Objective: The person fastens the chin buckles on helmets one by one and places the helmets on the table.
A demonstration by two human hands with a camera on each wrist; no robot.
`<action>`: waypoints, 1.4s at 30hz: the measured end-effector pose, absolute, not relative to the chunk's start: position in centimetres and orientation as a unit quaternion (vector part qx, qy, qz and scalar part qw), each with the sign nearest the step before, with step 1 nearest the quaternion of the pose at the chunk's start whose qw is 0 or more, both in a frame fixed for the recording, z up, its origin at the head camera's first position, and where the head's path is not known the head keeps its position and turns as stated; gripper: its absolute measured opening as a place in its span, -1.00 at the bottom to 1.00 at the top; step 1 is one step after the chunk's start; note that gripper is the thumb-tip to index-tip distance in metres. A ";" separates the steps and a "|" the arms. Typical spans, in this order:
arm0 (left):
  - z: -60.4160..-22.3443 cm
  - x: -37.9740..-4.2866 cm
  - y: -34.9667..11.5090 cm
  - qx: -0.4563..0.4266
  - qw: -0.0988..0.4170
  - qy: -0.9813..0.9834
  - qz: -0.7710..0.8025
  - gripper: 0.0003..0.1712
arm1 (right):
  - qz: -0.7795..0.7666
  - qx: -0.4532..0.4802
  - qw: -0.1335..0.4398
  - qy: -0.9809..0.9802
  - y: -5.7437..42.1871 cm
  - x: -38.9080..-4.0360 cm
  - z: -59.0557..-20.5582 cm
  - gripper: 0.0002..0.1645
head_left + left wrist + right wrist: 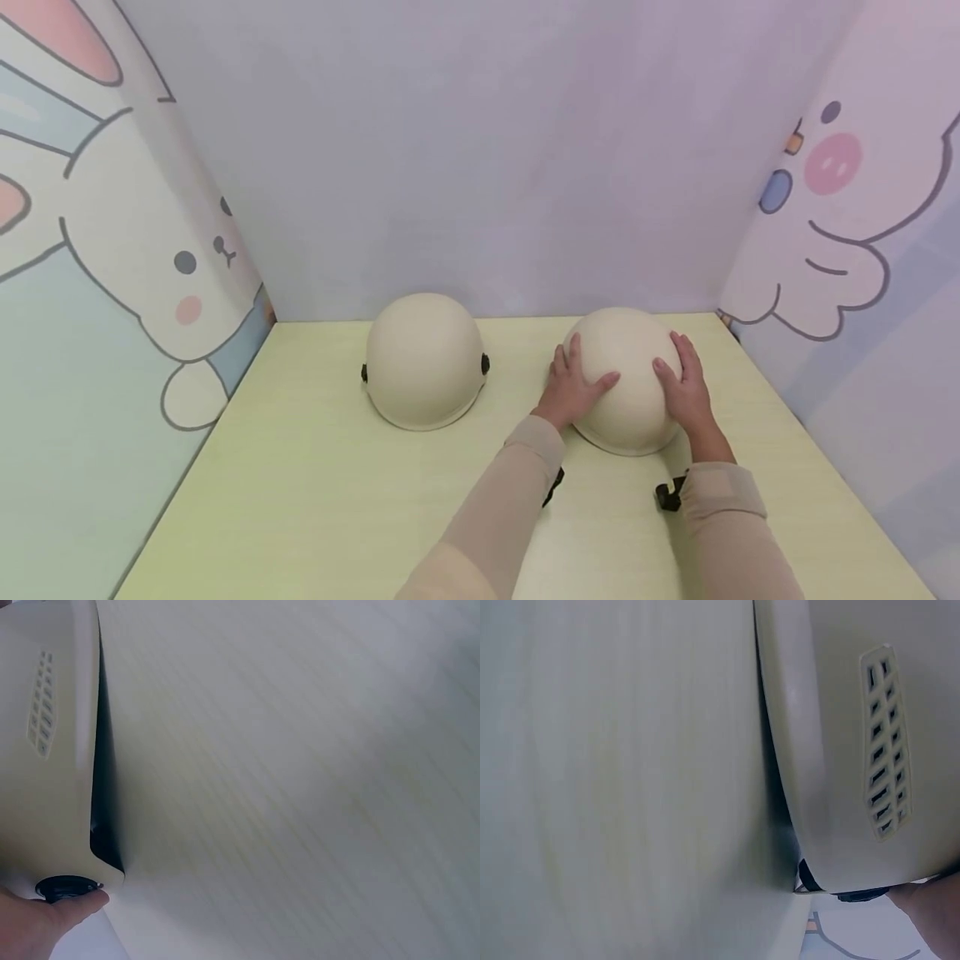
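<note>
A cream helmet sits at the back right of the table, between my two hands. My left hand grips its left side, thumb laid over the dome. On the opposite side my right hand holds it, fingers around the shell. In the left wrist view, a digit of that hand lies by a black round side fitting near the rim. The right wrist view shows the shell's vent grille and its lower edge close over the table. A second cream helmet stands to the left, untouched.
The pale wood-grain table runs up to a plain lilac back wall. Side walls with cartoon prints, a rabbit at left and a pink-nosed animal at right, close in the work area. Black wrist mounts hang under the sleeves.
</note>
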State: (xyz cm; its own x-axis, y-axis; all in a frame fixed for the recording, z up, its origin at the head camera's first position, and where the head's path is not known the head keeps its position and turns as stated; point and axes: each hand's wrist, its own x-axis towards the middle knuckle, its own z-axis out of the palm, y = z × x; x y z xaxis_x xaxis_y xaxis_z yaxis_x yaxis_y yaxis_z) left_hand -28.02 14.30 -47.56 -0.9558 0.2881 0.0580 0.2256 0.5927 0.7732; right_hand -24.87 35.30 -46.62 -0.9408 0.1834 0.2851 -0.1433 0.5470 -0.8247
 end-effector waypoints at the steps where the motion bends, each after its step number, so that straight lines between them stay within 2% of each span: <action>1: -47.5 -28.0 14.3 0.145 0.036 0.891 0.428 0.16 | 0.476 -0.011 0.172 -0.862 35.3 -24.9 -46.6 -0.19; 6: -47.4 -28.1 14.0 0.154 0.043 0.886 0.434 0.14 | 0.475 -0.012 0.165 -0.864 35.6 -25.0 -46.4 -0.18; 11: -47.5 -28.0 12.6 0.160 0.073 0.886 0.430 0.05 | 0.459 -0.004 0.154 -0.875 35.5 -24.7 -45.9 -0.19; 14: -47.4 -27.8 11.3 0.172 0.077 0.888 0.419 0.00 | 0.449 0.003 0.171 -0.877 34.9 -24.3 -45.4 -0.21; 20: -47.1 -27.7 8.9 0.216 0.050 0.893 0.392 -0.09 | 0.448 -0.005 0.216 -0.868 32.7 -23.7 -43.8 -0.23; 26: -46.3 -27.9 6.2 0.252 -0.008 0.908 0.333 -0.19 | 0.477 -0.015 0.253 -0.841 29.8 -23.2 -42.2 -0.32; 31: -45.1 -28.2 3.0 0.273 -0.107 0.928 0.231 -0.36 | 0.489 0.017 0.278 -0.827 26.9 -23.4 -41.7 -0.41; 37: -44.5 -28.5 -0.9 0.266 -0.208 0.922 0.189 -0.47 | 0.542 0.043 0.239 -0.805 23.5 -23.6 -42.2 -0.43; 42: -43.9 -28.6 -3.4 0.256 -0.244 0.915 0.196 -0.50 | 0.583 0.055 0.190 -0.788 20.6 -23.9 -43.0 -0.41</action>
State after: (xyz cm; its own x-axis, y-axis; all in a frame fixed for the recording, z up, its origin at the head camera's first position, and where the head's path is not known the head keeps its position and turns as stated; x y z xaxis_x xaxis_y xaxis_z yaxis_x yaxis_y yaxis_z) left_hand -28.59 -3.41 -43.93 -0.7503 0.3717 0.5467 0.5634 0.7922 0.2345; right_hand -23.91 20.64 -42.96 -0.9213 0.1347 0.3648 -0.3095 0.3137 -0.8976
